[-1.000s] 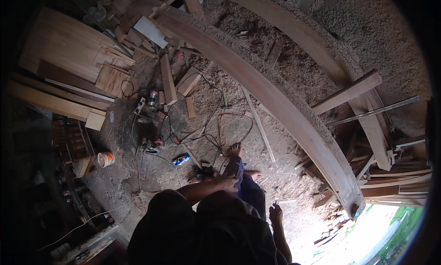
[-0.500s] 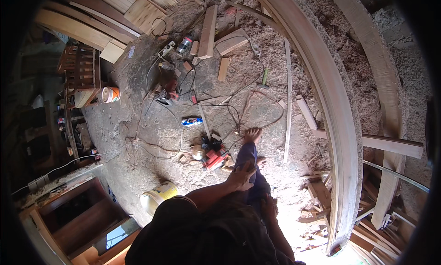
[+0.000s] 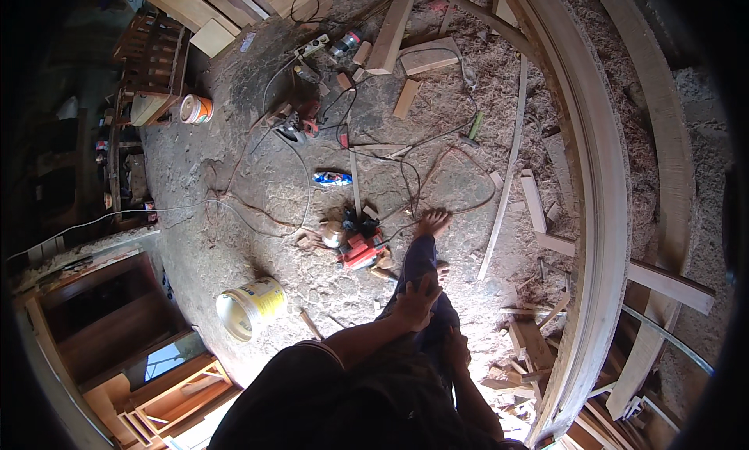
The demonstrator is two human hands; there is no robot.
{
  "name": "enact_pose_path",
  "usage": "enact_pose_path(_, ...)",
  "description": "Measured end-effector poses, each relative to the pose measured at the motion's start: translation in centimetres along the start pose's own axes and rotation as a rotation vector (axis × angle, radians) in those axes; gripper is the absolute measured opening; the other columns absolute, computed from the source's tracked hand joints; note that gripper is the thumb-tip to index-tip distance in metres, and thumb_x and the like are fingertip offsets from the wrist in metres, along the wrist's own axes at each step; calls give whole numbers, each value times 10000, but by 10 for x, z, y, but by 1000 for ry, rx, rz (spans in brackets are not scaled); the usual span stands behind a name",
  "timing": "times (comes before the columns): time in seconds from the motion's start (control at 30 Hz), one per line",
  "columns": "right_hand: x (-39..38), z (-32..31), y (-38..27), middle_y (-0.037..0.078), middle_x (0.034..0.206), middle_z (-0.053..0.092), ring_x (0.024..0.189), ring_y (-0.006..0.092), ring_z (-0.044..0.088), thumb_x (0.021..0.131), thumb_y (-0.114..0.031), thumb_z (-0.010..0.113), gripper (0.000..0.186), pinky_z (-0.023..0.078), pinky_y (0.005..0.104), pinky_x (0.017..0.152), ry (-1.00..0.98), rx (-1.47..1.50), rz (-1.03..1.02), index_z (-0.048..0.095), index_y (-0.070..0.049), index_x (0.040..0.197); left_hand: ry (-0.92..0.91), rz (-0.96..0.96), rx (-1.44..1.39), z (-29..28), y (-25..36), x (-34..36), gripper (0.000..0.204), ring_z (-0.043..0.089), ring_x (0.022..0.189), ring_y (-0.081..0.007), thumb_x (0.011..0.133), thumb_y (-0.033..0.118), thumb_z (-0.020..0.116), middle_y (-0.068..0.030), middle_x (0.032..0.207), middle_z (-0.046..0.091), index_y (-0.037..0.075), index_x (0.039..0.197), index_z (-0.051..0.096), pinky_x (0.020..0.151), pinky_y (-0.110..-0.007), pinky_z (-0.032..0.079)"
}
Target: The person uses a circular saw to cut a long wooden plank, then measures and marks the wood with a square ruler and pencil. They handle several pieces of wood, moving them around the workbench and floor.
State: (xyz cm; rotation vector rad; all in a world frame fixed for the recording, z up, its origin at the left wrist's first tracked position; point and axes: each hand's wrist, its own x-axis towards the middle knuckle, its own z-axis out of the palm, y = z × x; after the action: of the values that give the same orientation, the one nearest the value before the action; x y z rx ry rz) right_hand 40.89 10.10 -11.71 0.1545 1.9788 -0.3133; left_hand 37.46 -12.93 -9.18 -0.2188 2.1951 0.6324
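Your left hand (image 3: pixel 416 302) lies flat on your own leg (image 3: pixel 421 274), fingers spread over the dark trouser cloth, palm down, gripping nothing. Your right hand (image 3: pixel 456 348) sits lower, beside the same leg near your lap; it's partly in glare, so I can't tell if it's open or closed, and nothing shows in it.

The leg runs from your lap up the picture to a bare foot (image 3: pixel 431 222), long axis near vertical in the view with a slight lean, toes pointing away from you toward the tangle of cables (image 3: pixel 406 173) on the floor. The left hand is at about knee height on it, the foot well beyond the fingertips.

Just left of the foot, a red power tool (image 3: pixel 360 247) lies on the sawdust floor, near the leg but not touching it as far as I can see. Further left and closer to you, a yellow bucket (image 3: pixel 250 308) lies tipped on its side, mouth toward the lower left. A small blue can (image 3: pixel 333 178) lies flat beyond the red tool. An orange and white can (image 3: pixel 195 109) stands at the upper left. To your right, a long curved timber (image 3: pixel 601 216) sweeps from top to bottom, with loose wood offcuts (image 3: pixel 534 200) between it and your leg
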Motion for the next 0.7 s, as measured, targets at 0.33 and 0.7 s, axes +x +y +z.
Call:
enact_pose_path(0.33, -10, -5, -12, 260, 1275, 594, 1142, 493, 615, 1014, -521, 460, 527, 485, 592, 945, -36, -60, -28, 493, -147, 1384, -36, -33, -50, 0, -8, -10, 774, 424, 1354, -565, 895, 421, 685, -201, 1656, 200, 276, 1570, 336, 1025, -609, 483)
enact_pose_path(0.7, -21, -72, -22, 288, 1148, 676, 1087, 453, 659, 934, -268, 510, 356, 509, 557, 893, 45, -96, -95, 599, -78, 1222, 196, 61, -453, -20, -45, 22, 638, 616, 1213, -400, 902, 420, 629, -256, 1296, 643, 13, 1388, 556, 1059, -472, 472)
